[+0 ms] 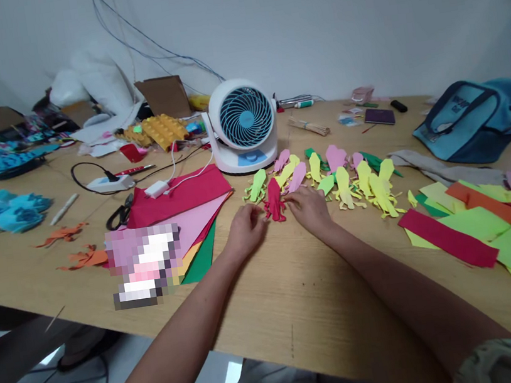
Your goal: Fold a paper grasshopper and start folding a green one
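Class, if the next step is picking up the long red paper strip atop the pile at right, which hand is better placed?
Probably the right hand: it's nearer the long red paper strip; the left hand would likely have to cross the right forearm.

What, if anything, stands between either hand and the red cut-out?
Nothing visible. The left hand and right hand flank the red cut-out closely, with bare tabletop in front. The light green cut-out at its far left and the white fan sit farther back, outside both approaches.

Blue bag [479, 129]: cropped, right edge | Pixelated object [147, 267]: surface obscured | Left hand [246, 227]: contact with red cutout [274, 200] unclear
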Demonstrator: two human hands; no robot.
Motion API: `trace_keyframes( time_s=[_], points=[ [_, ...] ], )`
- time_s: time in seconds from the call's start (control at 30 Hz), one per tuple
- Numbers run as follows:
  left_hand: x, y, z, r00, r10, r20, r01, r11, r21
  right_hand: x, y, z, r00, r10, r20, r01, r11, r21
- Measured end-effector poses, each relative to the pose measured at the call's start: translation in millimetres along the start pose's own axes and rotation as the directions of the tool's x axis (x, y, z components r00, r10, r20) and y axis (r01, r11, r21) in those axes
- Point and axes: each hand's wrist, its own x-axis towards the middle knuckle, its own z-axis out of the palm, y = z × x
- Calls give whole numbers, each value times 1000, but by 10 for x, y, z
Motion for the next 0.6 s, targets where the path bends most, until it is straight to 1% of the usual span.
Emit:
trace_keyframes(
  time_s=[0.37, 0.6],
  points=[
    [-1, -18, 4, 1000, 6, 5, -6, 1000, 6, -8, 10, -19, 999, -19, 43, 21, 999, -49],
    [-2, 6, -6, 1000, 11, 12, -11, 1000, 10, -20, 8, -22, 999, -29, 43, 32, 997, -64]
  ],
)
